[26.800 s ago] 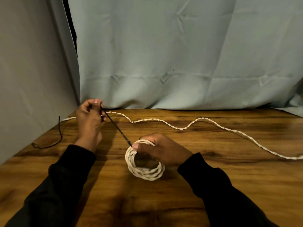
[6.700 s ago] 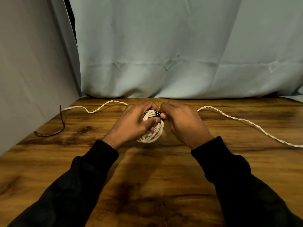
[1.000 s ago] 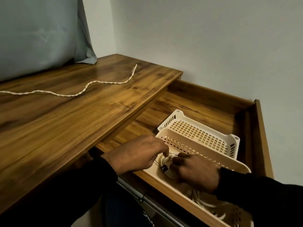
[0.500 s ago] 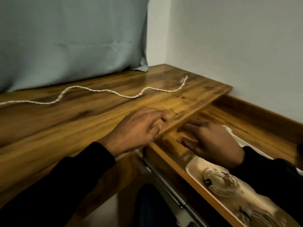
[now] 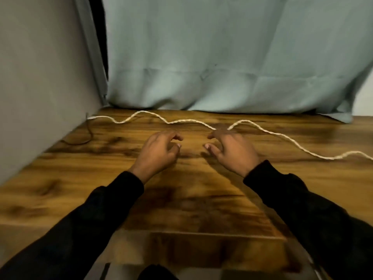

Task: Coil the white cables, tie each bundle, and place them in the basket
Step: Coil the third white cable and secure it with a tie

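The left hand (image 5: 159, 151) hovers palm down over the brown wooden surface (image 5: 191, 199), fingers loosely curled and spread, grasping nothing. The right hand (image 5: 232, 150) mirrors it just to the right, also relaxed and empty; its fingertips (image 5: 212, 136) reach the near side of the white twisted cable (image 5: 181, 121), though whether they touch it cannot be told. Both arms wear black long sleeves (image 5: 113, 201). The cable lies uncoiled in loose waves across the far part of the surface, running from the grey wall (image 5: 40, 77) on the left, past the right hand, and off the right edge. A thin dark cord (image 5: 88, 136) curls on the surface by the left wall, well apart from the hands. A pale blue-green cloth (image 5: 222, 57) hangs behind the surface, its hem resting at the back edge.
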